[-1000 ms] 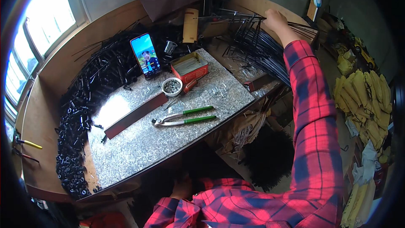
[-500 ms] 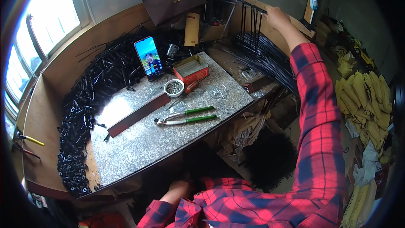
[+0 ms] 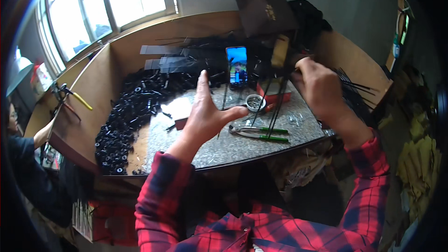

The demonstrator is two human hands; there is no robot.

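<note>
My right hand (image 3: pixel 322 88) is closed on several thin black rods (image 3: pixel 279 107), which hang down over the right part of the speckled worktop (image 3: pixel 210 154). Some of the rods look smeared by motion. My left hand (image 3: pixel 203 114) is raised above the worktop, thumb and fingers spread, holding nothing. Between the hands stand a small white bowl (image 3: pixel 255 104) of tiny metal bits and a red tin (image 3: pixel 285 97), partly behind the rods. Green-handled nippers (image 3: pixel 277 139) lie in front of them. A reddish-brown bar (image 3: pixel 181 123) is mostly hidden by my left hand.
A lit phone (image 3: pixel 237 70) stands upright at the back. Black small parts (image 3: pixel 119 135) heap along the left and rear, inside a wooden rim (image 3: pixel 84 126). More black rods (image 3: pixel 359 86) lie at the right. At far left is another person's arm (image 3: pixel 44 135).
The view has swung left. My right hand has brought black rods from the far right corner over the worktop. My left hand has risen from near my lap and spread its fingers.
</note>
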